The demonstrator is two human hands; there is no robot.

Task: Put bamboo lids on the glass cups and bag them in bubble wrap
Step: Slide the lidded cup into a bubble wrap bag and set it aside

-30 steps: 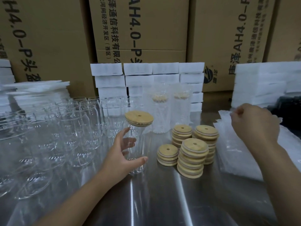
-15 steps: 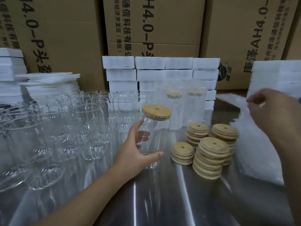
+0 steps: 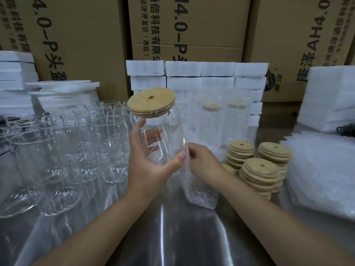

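The left hand (image 3: 151, 166) is gripping the lidded glass cup (image 3: 161, 135) in the centre of the frame. Its thumb is lying across the lower front wall and its fingers are curling round the back (they are showing through the glass). The cup appears to be hanging clear of the steel surface (image 3: 172, 237), with its long axis near upright and its top tipping a little toward the left of the frame. The bamboo lid (image 3: 151, 102) is sitting on its rim.

Just right of the cup's base, the right hand (image 3: 203, 162) is pinching the upper edge of a bubble wrap bag (image 3: 199, 191). The bag is hanging below both hands, and the pinch is almost touching the left thumb tip. Whether the bag's mouth is parted I cannot tell.

The coming move is probably turning on this: the opening is lying beside and slightly under the cup's base, so the cup would be entering base first, downward and to the right.

Spare lid stacks (image 3: 259, 169) are standing right of centre, and bare glass cups (image 3: 57, 150) are crowding the left.
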